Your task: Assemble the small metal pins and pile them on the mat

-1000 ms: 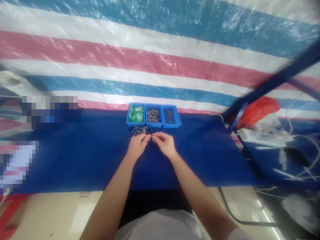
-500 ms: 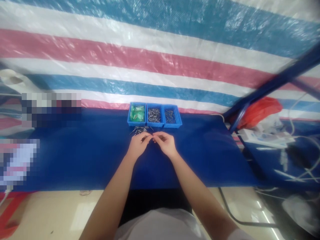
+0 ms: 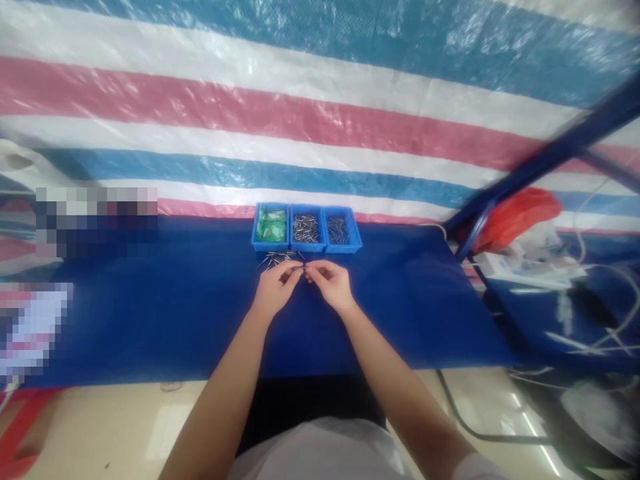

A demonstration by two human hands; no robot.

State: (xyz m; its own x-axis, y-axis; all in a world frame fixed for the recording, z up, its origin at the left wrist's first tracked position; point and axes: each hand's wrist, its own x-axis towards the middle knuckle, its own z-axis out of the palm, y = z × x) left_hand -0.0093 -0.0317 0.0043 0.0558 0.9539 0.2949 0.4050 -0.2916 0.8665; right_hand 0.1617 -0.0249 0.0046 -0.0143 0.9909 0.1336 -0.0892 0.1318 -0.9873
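I am seeing a small dark metal pin (image 3: 301, 268) being pinched between the fingertips of the left hand (image 3: 274, 289) and the right hand (image 3: 330, 285), both narrowed onto it just above the blue table cover (image 3: 165, 313), right in front of a loose pile of pins (image 3: 278, 257) lying at the foot of three blue bins. The left bin (image 3: 271, 226) is holding green packets, the middle bin (image 3: 306, 228) and right bin (image 3: 340, 230) are holding more metal parts (too small to tell apart), and nothing is standing between the hands and them. A striped tarp (image 3: 300, 120) is hanging behind, a red bag (image 3: 515, 217) and white cables (image 3: 600, 293) are lying off to the right, and I am reading no writing anywhere.
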